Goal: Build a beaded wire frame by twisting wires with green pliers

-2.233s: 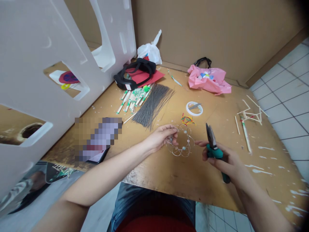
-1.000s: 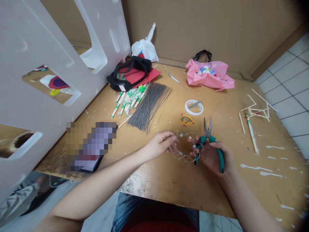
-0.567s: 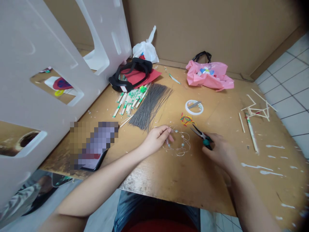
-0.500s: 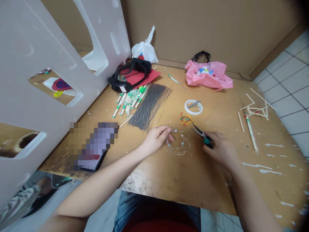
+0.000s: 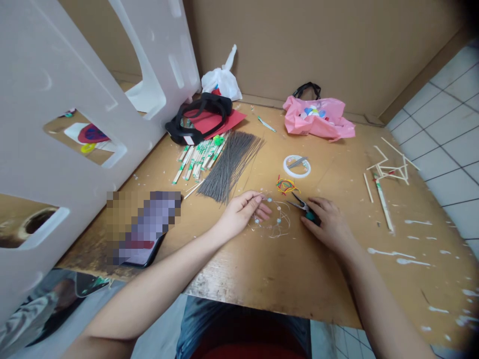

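My left hand (image 5: 245, 209) pinches a thin clear wire between thumb and fingertips, with the other fingers loosely curled. The wire belongs to a loose looped strand with small pale-blue beads (image 5: 279, 220), spread over the table just right of that hand. Low over the table on the right, my right hand (image 5: 329, 222) has its thumb and fingers around the handles of a pair of pliers (image 5: 299, 203). The plier jaws are parted and point up-left, apart from the beaded wire. Part of the teal handles is hidden beneath the hand.
Coloured rubber bands (image 5: 286, 186) and a white ring (image 5: 297, 166) lie beyond the wire. Grey sticks (image 5: 228, 167), packaged chopsticks (image 5: 202, 157), a black headset strap (image 5: 181, 132) and a phone (image 5: 149, 234) are left. A pink bag (image 5: 329, 117) stands behind; a stick frame (image 5: 392, 172) sits right.
My right hand and the pliers have shifted slightly left and settled lower toward the table. My left hand keeps its pinch on the beaded wire. The whole view has shifted a little.
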`<state>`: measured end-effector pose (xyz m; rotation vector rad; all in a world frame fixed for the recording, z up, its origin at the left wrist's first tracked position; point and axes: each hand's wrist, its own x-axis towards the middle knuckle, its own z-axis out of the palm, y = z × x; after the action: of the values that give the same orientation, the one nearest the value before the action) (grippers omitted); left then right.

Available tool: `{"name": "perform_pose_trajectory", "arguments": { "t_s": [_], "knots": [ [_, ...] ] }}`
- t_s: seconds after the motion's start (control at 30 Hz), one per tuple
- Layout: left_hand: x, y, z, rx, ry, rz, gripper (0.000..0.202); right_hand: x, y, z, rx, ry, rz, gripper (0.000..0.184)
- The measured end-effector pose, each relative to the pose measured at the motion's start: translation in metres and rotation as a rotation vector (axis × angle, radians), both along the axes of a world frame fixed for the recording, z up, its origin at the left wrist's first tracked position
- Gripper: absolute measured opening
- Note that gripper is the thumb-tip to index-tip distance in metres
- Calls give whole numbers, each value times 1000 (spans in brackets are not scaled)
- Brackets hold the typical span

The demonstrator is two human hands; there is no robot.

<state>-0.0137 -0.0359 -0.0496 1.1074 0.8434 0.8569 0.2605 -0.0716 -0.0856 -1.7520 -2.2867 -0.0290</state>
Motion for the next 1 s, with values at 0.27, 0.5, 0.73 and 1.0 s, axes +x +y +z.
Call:
{"name": "perform_pose_trajectory", "arguments": {
  "t_s": [0.27, 0.5, 0.73, 1.0],
  "knots": [
    [2, -1, -8, -30, -40, -24, 39, -23, -10, 21, 124, 428, -54, 31],
    [9, -11, -11, 15, 13, -139, 44, -71, -35, 40, -583, 1113, -132, 47],
    [2, -11, -6, 511, 372, 73, 27, -66, -28, 30, -546, 1290, -246, 47],
    [0, -8, -9, 737, 448, 86, 20, -68, -30, 36, -527, 1273, -280, 46]
  ]
}}
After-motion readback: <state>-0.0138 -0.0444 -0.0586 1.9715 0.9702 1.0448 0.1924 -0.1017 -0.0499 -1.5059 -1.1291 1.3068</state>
